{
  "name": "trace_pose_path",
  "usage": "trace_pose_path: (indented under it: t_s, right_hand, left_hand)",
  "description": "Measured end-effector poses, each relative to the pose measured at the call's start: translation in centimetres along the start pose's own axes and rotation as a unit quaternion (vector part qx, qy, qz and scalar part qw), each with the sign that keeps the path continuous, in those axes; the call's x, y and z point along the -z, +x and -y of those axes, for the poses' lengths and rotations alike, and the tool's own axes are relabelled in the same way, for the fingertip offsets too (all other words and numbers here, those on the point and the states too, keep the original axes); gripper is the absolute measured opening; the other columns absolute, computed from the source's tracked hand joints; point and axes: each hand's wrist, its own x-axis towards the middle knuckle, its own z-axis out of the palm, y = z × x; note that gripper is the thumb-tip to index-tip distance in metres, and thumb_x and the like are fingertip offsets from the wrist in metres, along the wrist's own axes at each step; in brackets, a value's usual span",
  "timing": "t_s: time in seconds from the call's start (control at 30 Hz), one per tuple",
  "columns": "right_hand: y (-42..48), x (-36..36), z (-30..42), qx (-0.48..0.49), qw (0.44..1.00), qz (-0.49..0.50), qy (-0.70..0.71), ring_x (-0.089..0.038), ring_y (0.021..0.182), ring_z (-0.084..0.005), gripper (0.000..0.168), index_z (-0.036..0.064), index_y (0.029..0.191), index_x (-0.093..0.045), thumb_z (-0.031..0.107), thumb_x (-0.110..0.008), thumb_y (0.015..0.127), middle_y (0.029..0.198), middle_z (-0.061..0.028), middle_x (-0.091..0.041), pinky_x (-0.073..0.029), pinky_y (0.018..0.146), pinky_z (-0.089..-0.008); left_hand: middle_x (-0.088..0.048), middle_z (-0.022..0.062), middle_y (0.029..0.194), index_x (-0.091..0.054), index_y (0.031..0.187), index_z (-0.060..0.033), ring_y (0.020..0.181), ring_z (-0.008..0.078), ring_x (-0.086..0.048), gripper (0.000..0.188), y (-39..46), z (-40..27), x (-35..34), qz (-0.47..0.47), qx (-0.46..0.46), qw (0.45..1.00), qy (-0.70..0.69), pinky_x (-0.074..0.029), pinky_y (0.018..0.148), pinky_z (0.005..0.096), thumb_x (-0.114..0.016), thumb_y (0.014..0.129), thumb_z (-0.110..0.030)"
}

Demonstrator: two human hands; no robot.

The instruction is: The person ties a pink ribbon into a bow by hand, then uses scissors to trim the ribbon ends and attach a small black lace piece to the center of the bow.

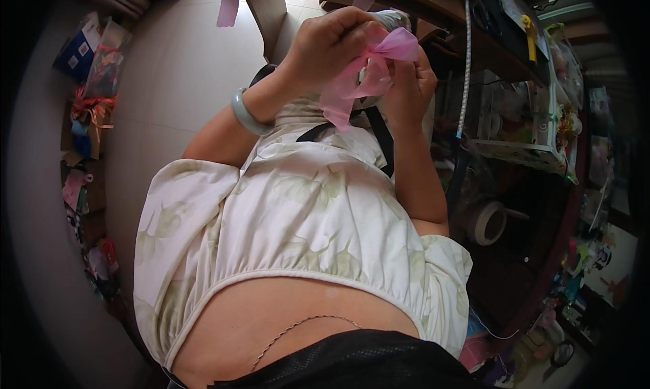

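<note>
A sheer pink ribbon (339,95), looped and gathered like a bow, is held up between my two hands. My left hand (332,46), with a pale bangle (245,114) on its forearm, pinches the gathered part near the upper left loop. On the other side, my right hand (414,87) grips the ribbon just beneath its right loop (398,44). Loose folds hang down between the hands in front of my pale patterned top (304,191). The ribbon and my curled fingers partly hide the fingertips of both hands.
Strips of pink ribbon (229,5) hang from the wooden table edge (431,5) ahead. A measuring tape (463,64) dangles at the right, near a white shelf rack (513,148) and a tape roll (491,223). Boxes and bags (104,64) line the left wall.
</note>
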Motion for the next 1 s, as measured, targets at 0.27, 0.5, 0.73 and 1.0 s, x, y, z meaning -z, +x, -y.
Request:
trace_pose_path:
  t_s: [0.27,0.5,0.73,1.0]
  right_hand:
    - [-0.3,-0.3,0.1,0.059,0.997,-0.026,-0.046,-0.053,0.073,-0.0036,0.015,0.002,0.092,-0.059,0.015,-0.052,0.092,0.081,-0.0005,-0.061,-0.045,0.062,-0.0189]
    - [-0.1,0.2,-0.7,0.161,0.976,-0.036,-0.141,-0.058,0.069,-0.0075,0.011,0.002,0.093,-0.058,0.007,-0.062,0.084,0.083,-0.0021,-0.064,-0.047,0.060,-0.0201]
    - [0.2,1.3,0.2,0.095,0.993,0.001,-0.077,-0.060,0.070,-0.0082,0.011,0.002,0.094,-0.059,0.005,-0.062,0.084,0.083,-0.0036,-0.064,-0.049,0.059,-0.0203]
    - [0.0,0.4,0.0,0.027,0.999,0.007,-0.041,-0.059,0.073,-0.0066,0.009,0.001,0.092,-0.059,0.005,-0.062,0.084,0.084,-0.0039,-0.064,-0.049,0.066,-0.0202]
  left_hand:
    - [-0.058,-0.0004,0.076,-0.054,0.113,-0.0020,0.068,0.0039,-0.052,0.025,-0.1,-1.6,0.6,0.073,0.066,0.989,-0.112,-0.044,0.064,0.0175,-0.053,0.091,-0.014]
    - [-0.059,0.0052,0.100,-0.047,0.118,0.0028,0.090,0.0092,-0.058,0.043,-0.5,-0.1,1.0,0.195,0.087,0.960,-0.181,-0.048,0.079,0.0225,-0.067,0.080,-0.003]
    - [-0.059,0.0074,0.105,-0.049,0.116,0.0038,0.096,0.0112,-0.057,0.036,0.4,-1.3,1.9,0.245,0.161,0.938,-0.183,-0.047,0.085,0.0251,-0.063,0.084,-0.007]
    - [-0.060,0.0048,0.100,-0.055,0.109,0.0020,0.090,0.0089,-0.056,0.022,0.4,-0.2,1.6,0.185,0.042,0.975,-0.119,-0.046,0.081,0.0237,-0.051,0.087,-0.002]
